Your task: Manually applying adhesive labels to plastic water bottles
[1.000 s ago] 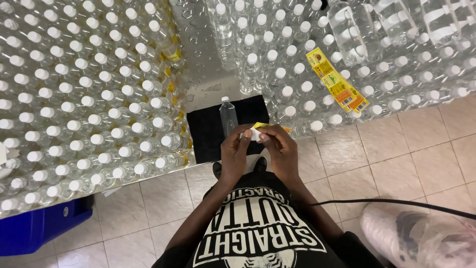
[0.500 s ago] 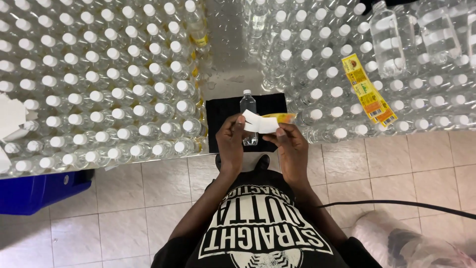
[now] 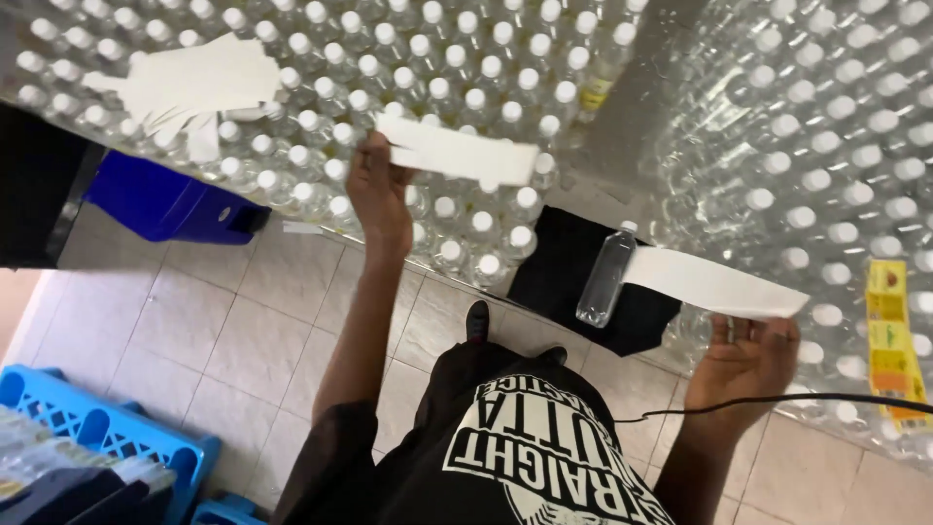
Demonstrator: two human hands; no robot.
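A person stood at a metal table (image 3: 622,107) crowded with capped clear water bottles (image 3: 486,107), arms spread wide and each hand clamped on a separate white strip. The left hand (image 3: 377,190) was out over the left-hand block of bottles, pinching the near end of a white backing strip (image 3: 457,154) whose long axis ran to the right, level above the caps. The right hand (image 3: 743,355) sat lower and closer to the body, off the table's near edge, fingers closed on the right end of a label strip (image 3: 714,282) seen from its white side; that strip ran up and leftward from the hand.

Between the two hands, a single uncapped-looking bare bottle (image 3: 603,277) with a white cap lay on a black mat (image 3: 564,258), its long axis pointing away from the person with the cap at the far end. The free left end of the label strip reached just to the bottle's upper side; whether it touched could not be told. The right hand was the nearer of the two to that bottle.

A heap of white strips (image 3: 194,87) lay on the bottle caps at far left, and a printed yellow label (image 3: 889,345) rested on the bottles at far right. A blue crate (image 3: 107,428) sat on the tiled floor (image 3: 243,321).
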